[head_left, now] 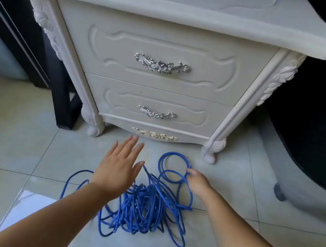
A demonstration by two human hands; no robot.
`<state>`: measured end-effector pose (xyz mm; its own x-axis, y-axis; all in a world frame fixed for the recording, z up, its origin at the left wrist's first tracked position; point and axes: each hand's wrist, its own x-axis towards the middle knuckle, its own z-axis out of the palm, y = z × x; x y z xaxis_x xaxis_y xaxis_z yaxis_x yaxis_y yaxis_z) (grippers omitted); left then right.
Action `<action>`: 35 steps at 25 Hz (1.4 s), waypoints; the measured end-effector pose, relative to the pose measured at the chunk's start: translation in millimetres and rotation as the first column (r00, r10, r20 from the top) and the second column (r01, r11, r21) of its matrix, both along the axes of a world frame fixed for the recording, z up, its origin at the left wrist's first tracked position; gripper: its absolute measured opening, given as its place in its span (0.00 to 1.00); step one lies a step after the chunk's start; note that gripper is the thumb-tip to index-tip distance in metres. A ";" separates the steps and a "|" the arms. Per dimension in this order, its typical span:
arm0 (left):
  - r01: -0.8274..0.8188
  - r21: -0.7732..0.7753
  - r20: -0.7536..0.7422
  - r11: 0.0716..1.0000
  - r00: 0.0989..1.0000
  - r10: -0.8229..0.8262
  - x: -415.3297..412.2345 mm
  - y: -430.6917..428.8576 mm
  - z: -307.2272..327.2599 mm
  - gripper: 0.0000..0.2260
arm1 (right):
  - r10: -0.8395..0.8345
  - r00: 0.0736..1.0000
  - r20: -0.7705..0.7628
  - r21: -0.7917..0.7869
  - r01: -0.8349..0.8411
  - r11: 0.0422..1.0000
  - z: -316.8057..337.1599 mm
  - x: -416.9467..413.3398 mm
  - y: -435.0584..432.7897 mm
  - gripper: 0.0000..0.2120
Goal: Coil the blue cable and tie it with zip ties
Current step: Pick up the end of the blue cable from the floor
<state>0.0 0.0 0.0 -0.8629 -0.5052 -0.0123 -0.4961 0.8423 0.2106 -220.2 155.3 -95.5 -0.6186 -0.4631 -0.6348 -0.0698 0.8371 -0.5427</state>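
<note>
Beside the flat left hand (118, 166), right fingers (191, 173) pinch the blue cable (141, 203).

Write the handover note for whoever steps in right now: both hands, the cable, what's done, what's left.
Left hand: open, fingers straight, holding nothing, just left of the cable.
Right hand: fingers curled on a loop at the far edge of the pile.
Blue cable: a loose tangle on the tiled floor in front of the white nightstand.
Done: no neat coil formed, nothing tied.
Left: untangle, coil, tie. No zip ties are in view, so find them first.
</note>
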 end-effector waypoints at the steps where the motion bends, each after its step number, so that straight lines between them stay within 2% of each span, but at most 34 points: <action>1: 0.008 -0.019 -0.002 1.000 1.000 -0.008 -0.6 -0.8 -2.6 0.28 | -0.050 0.998 0.026 -0.002 0.050 0.999 -5.3 0.2 -5.4 0.21; 3: 0.021 -0.062 -0.029 0.998 0.999 -0.023 -3.3 -2.3 -4.7 0.27 | -0.101 0.995 0.019 0.032 0.100 0.994 -15.1 -5.0 -14.1 0.21; 5: 0.026 -0.071 -0.040 0.997 0.999 -0.029 -3.7 -3.1 -7.9 0.27 | -0.057 0.998 0.026 0.092 0.054 0.994 -20.4 -7.2 -23.1 0.22; 7: 0.025 -0.062 -0.037 0.998 0.999 -0.028 -2.5 -3.4 -8.1 0.27 | -0.071 0.997 0.032 0.082 0.068 0.994 -19.9 -3.4 -28.6 0.23; 9: 0.033 -0.063 -0.029 0.998 0.999 -0.034 1.5 -1.5 -7.2 0.28 | -0.185 0.981 0.057 -0.067 0.189 0.980 -8.7 5.8 -26.2 0.20; 11: 0.026 -0.057 -0.034 0.998 0.999 -0.028 3.2 2.4 1.2 0.28 | -0.303 0.951 0.065 -0.251 0.310 0.917 13.3 14.5 -22.3 0.16; 14: 0.023 -0.018 -0.082 1.000 0.996 -0.025 0.7 11.3 24.7 0.30 | -0.377 0.916 0.138 -0.424 0.399 0.813 65.3 25.4 -21.3 0.12; 16: 0.018 0.045 -0.103 0.999 0.995 -0.013 0.7 21.7 50.1 0.32 | -0.353 0.913 0.203 -0.508 0.407 0.759 110.6 34.7 -18.1 0.13; 18: -0.007 0.142 -0.147 0.990 0.989 0.028 1.9 35.6 79.4 0.30 | -0.312 0.919 0.240 -0.574 0.393 0.718 160.7 48.5 -11.1 0.13; 21: -0.031 0.302 -0.216 0.953 0.971 0.100 9.8 64.2 124.3 0.25 | -0.208 0.956 0.207 -0.668 0.293 0.684 236.3 81.4 10.4 0.15; 25: 0.020 0.507 -0.328 0.862 0.929 0.171 29.1 108.1 172.7 0.27 | -0.126 0.972 0.197 -0.737 0.232 0.635 300.1 134.4 44.5 0.17; 28: 0.028 0.473 -0.341 0.881 0.927 0.154 52.9 136.8 200.4 0.10 | -0.139 0.952 0.272 -0.791 0.304 0.531 330.8 167.0 69.4 0.18; 31: 0.045 0.448 -0.364 0.893 0.922 0.136 76.5 154.4 223.9 0.08 | -0.113 0.921 0.373 -0.830 0.386 0.403 352.2 187.2 94.2 0.16; 33: 0.082 0.529 -0.429 0.845 0.884 0.183 87.2 161.5 240.9 0.07 | -0.084 0.903 0.421 -0.838 0.423 0.345 361.2 193.6 111.8 0.14; 35: 0.156 0.678 -0.524 0.718 0.787 0.325 96.7 164.2 257.3 0.09 | -0.111 0.906 0.408 -0.839 0.420 0.346 365.1 197.0 128.0 0.13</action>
<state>96.7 164.2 257.3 -0.7653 -0.6353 0.1032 -0.1339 0.3141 0.9399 -23.1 283.3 269.6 -0.7248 -0.6827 -0.0926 0.3143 -0.2081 -0.9262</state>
